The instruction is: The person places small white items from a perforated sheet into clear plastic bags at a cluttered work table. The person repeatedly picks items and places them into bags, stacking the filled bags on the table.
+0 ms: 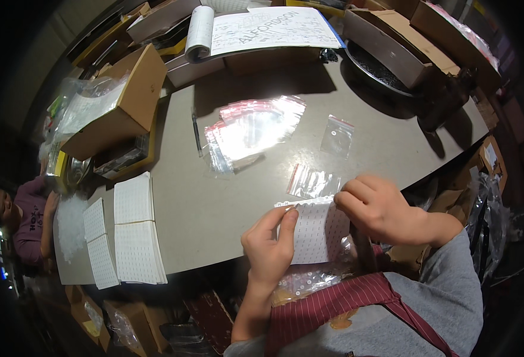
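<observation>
A white sheet printed with rows of small marks [318, 235] hangs upright in front of me at the table's near edge. Its top left corner is pinched between thumb and fingers of my left hand [271, 244]. My right hand [376, 208] has its fingers closed at the top right edge of the same sheet; whether a small piece is between those fingertips is hidden. Just beyond the sheet lies a clear zip bag with a red strip [312, 181]. Below it, against my apron, a clear plastic bag [309, 281] holds small white pieces.
Fanned zip bags [250, 131] lie mid-table beside a dark pen [196, 134]. Another zip bag [337, 135] with a small ring rests farther right. Banded sheet stacks [136, 253] and white plastic [71, 226] are left. A cardboard box [119, 104], black pan [381, 77] and dark bottle [449, 101] border the table.
</observation>
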Motion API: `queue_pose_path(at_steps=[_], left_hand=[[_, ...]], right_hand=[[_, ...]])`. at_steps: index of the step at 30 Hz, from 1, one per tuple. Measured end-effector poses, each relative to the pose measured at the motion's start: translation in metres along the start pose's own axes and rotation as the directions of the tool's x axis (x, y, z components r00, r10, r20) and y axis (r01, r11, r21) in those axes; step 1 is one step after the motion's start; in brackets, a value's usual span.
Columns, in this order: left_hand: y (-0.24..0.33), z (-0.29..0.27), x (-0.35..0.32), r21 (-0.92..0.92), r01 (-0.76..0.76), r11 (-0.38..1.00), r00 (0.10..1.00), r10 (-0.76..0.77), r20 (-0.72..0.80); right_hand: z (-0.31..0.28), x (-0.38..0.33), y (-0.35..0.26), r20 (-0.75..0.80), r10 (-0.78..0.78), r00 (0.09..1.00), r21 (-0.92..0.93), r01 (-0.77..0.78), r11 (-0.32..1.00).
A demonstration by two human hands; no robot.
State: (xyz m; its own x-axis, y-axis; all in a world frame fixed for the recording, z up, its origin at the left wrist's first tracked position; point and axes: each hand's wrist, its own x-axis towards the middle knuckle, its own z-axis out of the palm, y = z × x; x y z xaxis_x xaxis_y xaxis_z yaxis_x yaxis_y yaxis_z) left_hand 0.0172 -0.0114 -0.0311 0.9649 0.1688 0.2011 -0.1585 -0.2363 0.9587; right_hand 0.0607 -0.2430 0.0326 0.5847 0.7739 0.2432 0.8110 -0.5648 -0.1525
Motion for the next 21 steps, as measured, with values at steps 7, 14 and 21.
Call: queue_pose_path(at_steps=[7,14,21], left_hand=[[0.0,0.0,0.0,0.013,0.078,0.997,0.997,-0.079,0.022],[-0.002,-0.028,0.001,-0.146,-0.049,0.988,0.943,0.094,0.319],[0.006,-0.035,-0.001,-0.407,0.111,0.907,0.933,0.046,0.357]], right_hand=[[-0.016,0.007,0.035,-0.108,-0.006,0.994,0.328,0.042,0.944],[-0.012,0.057,0.127,0.304,0.481,0.822,0.201,-0.549,0.811],[-0.015,0.056,0.109,0.2,0.522,0.83,0.011,-0.534,0.845]])
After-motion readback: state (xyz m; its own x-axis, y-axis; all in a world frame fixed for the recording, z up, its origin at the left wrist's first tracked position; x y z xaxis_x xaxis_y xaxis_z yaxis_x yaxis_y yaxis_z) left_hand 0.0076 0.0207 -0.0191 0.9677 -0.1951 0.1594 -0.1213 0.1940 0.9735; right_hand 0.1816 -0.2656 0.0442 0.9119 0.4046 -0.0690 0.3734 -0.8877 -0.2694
